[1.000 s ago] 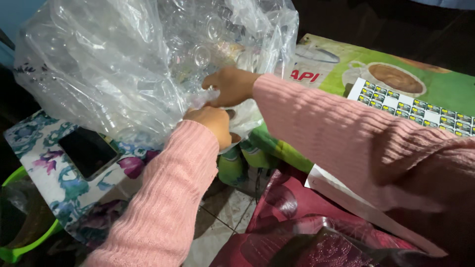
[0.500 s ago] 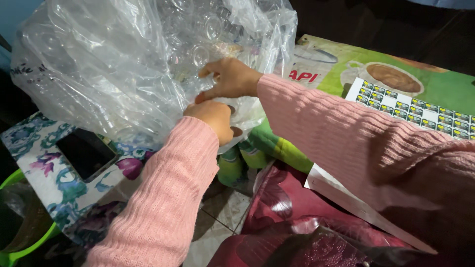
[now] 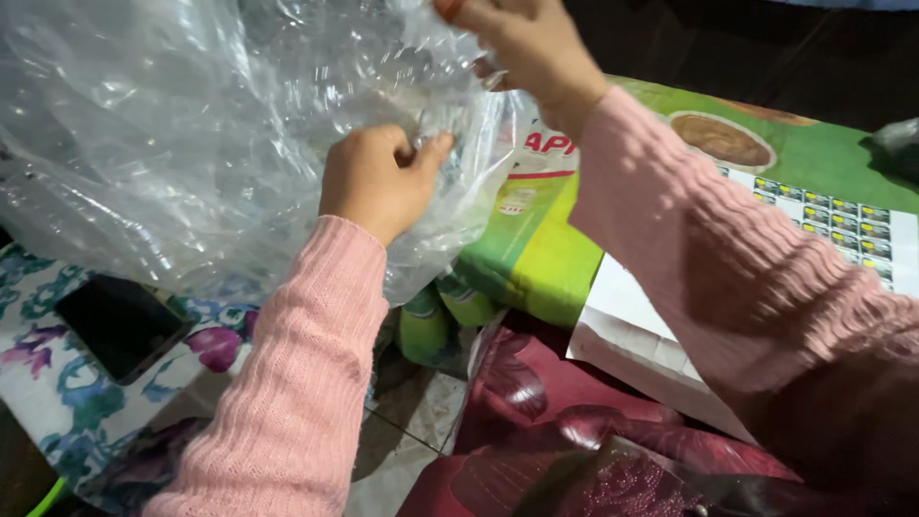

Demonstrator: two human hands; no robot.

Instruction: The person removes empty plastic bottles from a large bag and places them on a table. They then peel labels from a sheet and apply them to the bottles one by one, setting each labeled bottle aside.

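At the far left, a dark phone (image 3: 123, 325) is lying face up on a floral cloth (image 3: 57, 383) with blue, green and purple flowers. Above it, a big clear plastic bag (image 3: 191, 144), crumpled and shiny, is filling most of the upper left part of the view and is hanging over the cloth.

The left hand (image 3: 378, 180), coming out of a pink knitted sleeve (image 3: 297, 383), is closing on the lower right edge of the plastic bag; the thumb and the fingers are pinching a fold of the film between them. Just below this hand, two green bottle tops (image 3: 440, 321) are showing under the edge of the bag, standing close together.

The right hand (image 3: 526, 43) is higher, at the top of the view, and it is also gripping the plastic bag, holding its upper edge with bent fingers. Both hands are touching the same bag, the right one above the left one.

To the right, a green printed carton (image 3: 574, 249) is lying flat, and a white sheet with small printed squares (image 3: 823, 215) is resting on it. At the bottom, a dark red shiny bag (image 3: 574, 421) is lying near the person.
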